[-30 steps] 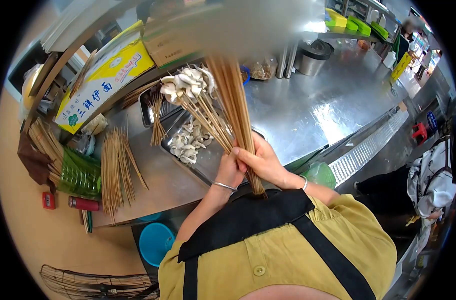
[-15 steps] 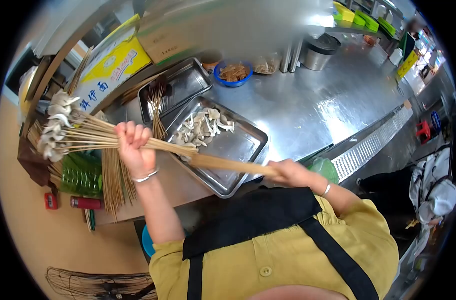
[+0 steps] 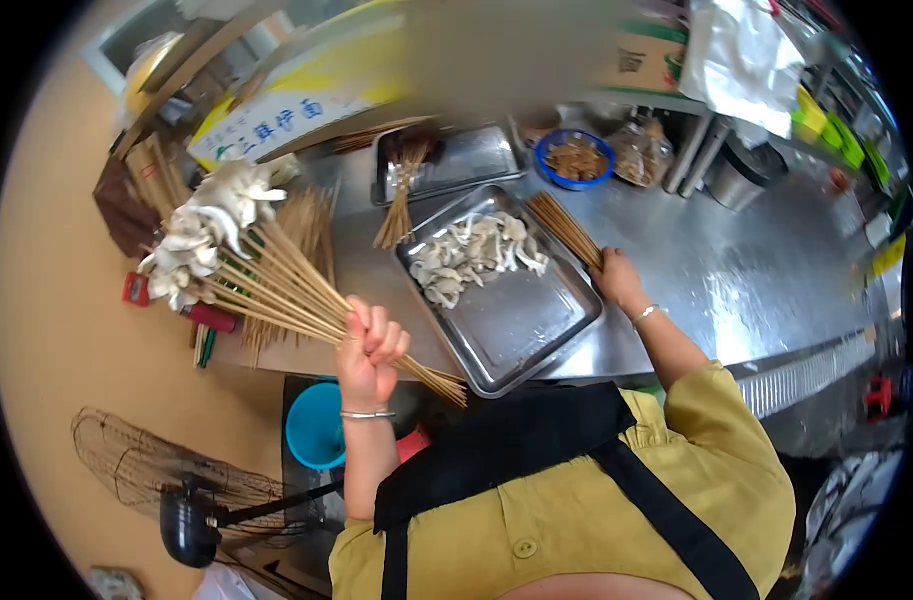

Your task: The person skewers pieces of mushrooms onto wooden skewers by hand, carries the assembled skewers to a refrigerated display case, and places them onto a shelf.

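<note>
My left hand (image 3: 369,345) is closed in a fist round a fan of skewers. Pale grey-white mushrooms (image 3: 211,230) are threaded at their upper left ends, and the bare ends stick out below the fist, beside the tray. Off the tray's right side, my right hand (image 3: 616,277) grips one end of a bundle of bare bamboo skewers (image 3: 564,228), whose far end points toward the back of the counter. Between the hands, a metal tray (image 3: 521,345) holds a heap of loose mushroom pieces (image 3: 476,255) in its far left part.
Behind stands a second metal tray (image 3: 466,170), with skewers (image 3: 404,190) leaning at its left. Farther right are a blue bowl (image 3: 574,160), a clear bag (image 3: 641,155) and a lidded metal pot (image 3: 744,175). Below the counter edge are a blue bucket (image 3: 314,425) and a fan (image 3: 186,525).
My right hand has carried the bare skewers from in front of the tray to its right side, turning them to point away. The left hand still grips the mushroom skewers; the view has turned.
</note>
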Demonstrator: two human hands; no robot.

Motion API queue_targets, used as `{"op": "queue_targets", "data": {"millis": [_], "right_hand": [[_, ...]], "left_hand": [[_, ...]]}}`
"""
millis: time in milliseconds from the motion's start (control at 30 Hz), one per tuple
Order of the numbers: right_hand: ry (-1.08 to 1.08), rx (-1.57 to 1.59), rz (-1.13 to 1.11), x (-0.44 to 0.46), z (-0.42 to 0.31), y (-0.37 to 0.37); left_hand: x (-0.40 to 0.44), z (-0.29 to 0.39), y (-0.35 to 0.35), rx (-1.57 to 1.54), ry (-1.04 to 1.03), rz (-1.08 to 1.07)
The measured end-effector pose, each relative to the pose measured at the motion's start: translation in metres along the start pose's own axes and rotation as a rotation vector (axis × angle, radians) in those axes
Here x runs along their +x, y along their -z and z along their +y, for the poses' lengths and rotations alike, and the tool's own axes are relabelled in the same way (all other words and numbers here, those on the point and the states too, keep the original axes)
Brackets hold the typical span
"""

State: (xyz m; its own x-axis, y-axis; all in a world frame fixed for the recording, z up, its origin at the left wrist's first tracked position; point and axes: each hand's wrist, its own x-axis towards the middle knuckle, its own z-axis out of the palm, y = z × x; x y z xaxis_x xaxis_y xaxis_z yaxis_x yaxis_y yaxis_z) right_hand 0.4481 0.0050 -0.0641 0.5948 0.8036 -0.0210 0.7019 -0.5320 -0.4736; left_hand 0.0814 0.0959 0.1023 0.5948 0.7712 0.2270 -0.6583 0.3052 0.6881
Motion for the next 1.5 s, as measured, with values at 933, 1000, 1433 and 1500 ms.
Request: {"op": "queue_targets", "data": {"millis": [933,1000,1433,1500], "right_hand": [[-0.358,1.002,0.405,-0.313,-0.004,0.091],[-0.501,1.083,0.452,-0.328,0.036,0.092],[-1.116,1.023,0.87,-0.449,0.279,0.159],[-1.109,1.265,0.943,-0.453,0.301,0.176]], "left_hand": [[-0.028,-0.28,-0.198,-0.148,0.96,-0.759],[-0.034,-0.315,-0.206,-0.116,0.949,-0.777],[-0.003,-0.599,-0.247,1.113,0.085,-0.788],[-0.006,-0.612,-0.268,1.394,-0.063,-0.846]]}}
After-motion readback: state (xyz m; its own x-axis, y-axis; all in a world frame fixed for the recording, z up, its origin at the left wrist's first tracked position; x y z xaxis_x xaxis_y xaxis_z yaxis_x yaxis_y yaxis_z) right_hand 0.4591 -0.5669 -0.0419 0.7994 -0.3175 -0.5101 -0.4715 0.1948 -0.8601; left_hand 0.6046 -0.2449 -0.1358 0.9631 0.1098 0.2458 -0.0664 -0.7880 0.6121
